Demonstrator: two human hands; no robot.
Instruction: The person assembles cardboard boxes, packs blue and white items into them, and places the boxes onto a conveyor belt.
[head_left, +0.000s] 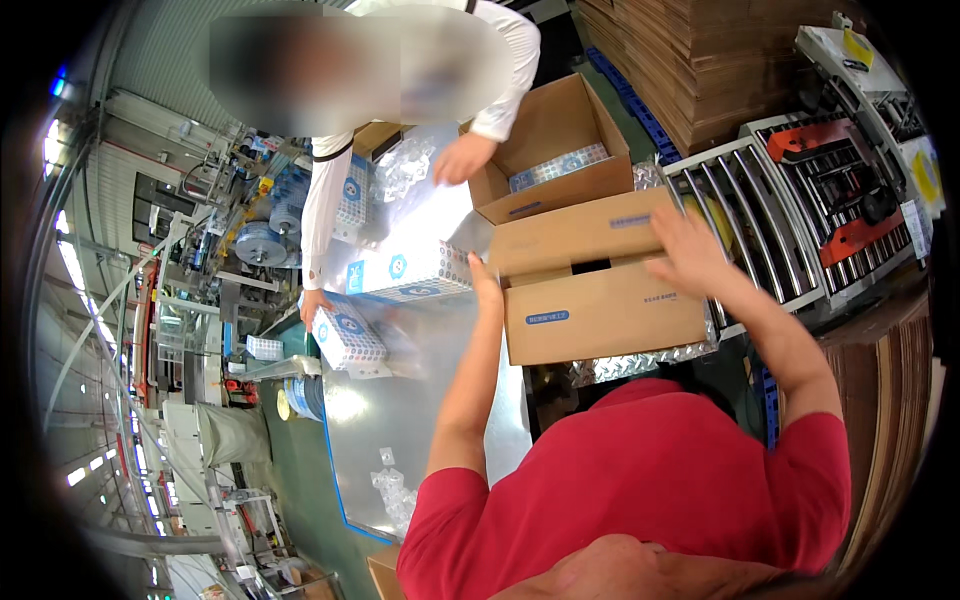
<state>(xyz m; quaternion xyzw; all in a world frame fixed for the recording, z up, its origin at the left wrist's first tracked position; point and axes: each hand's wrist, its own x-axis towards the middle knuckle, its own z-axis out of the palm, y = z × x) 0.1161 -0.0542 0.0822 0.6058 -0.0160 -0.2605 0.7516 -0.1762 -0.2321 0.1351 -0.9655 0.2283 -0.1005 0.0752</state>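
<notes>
In front of me stands a brown cardboard box (605, 315), its two long top flaps folded inward with a narrow dark gap between them. My left hand (486, 282) lies against the left end of this box, fingers stretched out. Over the right end of the flaps rests my right hand (692, 252), with fingers spread. Just beyond is a second cardboard box (550, 115), open at the top, with a blue-and-white patterned package (560, 167) inside. More patterned packages (425, 268) lie on the metal table left of my left hand.
Across the metal table (430, 410), a co-worker in white has one hand (465, 158) near the open box and another (316, 303) at a patterned package (347, 335). A roller conveyor (745, 215) runs to the right. Stacked cardboard (690, 70) stands behind; clear plastic packing (393, 492) lies on the table.
</notes>
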